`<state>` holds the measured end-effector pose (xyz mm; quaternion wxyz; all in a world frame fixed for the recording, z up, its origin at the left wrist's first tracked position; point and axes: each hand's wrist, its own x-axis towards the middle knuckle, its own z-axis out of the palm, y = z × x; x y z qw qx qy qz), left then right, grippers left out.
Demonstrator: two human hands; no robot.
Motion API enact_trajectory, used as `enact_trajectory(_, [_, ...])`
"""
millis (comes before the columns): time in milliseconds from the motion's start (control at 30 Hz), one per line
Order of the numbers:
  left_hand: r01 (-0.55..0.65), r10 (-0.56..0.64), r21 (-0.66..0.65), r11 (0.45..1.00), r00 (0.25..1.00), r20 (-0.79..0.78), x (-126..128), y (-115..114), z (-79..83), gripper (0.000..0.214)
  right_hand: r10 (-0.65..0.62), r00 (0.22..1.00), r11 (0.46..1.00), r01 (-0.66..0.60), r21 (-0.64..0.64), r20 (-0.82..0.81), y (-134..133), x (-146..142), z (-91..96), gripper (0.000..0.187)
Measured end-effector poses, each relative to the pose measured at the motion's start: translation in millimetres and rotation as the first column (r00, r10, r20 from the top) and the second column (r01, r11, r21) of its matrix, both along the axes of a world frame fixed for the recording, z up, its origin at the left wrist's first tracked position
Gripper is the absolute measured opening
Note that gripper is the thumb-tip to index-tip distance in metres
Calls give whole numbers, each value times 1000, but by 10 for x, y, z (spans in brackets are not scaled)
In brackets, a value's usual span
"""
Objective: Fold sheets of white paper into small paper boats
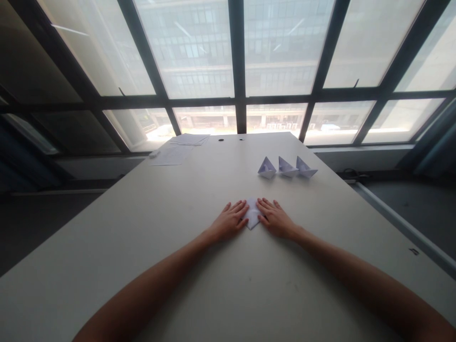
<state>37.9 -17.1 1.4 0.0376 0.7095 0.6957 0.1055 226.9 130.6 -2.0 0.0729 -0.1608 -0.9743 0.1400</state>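
A folded white paper piece [252,214] lies flat on the pale table [171,247], roughly diamond-shaped with its point toward me. My left hand [230,222] rests palm-down against its left side, fingertips touching the paper's edge. My right hand [276,219] lies the same way on the opposite side, with its fingers over the right edge. Neither hand lifts the paper. Farther along the table stand several small folded paper boats [288,167] in a row, beyond and to the right of my hands.
Loose paper sheets [171,155] and a small white object [154,153] lie near the table's far left corner. The far edge has two small round holes [231,139]. Large dark-framed windows [238,57] stand beyond the table.
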Motion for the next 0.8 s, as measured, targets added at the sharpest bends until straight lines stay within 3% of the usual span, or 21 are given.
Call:
enact_trajectory(367, [-24,25,-12,1000,998,50,-81,30,-23,71,10,1000,1000,-10,-21,-2,-9,16,37,74])
enact_trajectory(600, [-12,13,-14,1000,999,43,-85,27,-20,70,13,1000,1000,-13,-15,-4,-7,17,35,77])
enact_trajectory(800, [21,-20,-14,1000,999,31,-76,28,-10,64,21,1000,1000,-21,1,-3,-3,9,0,91])
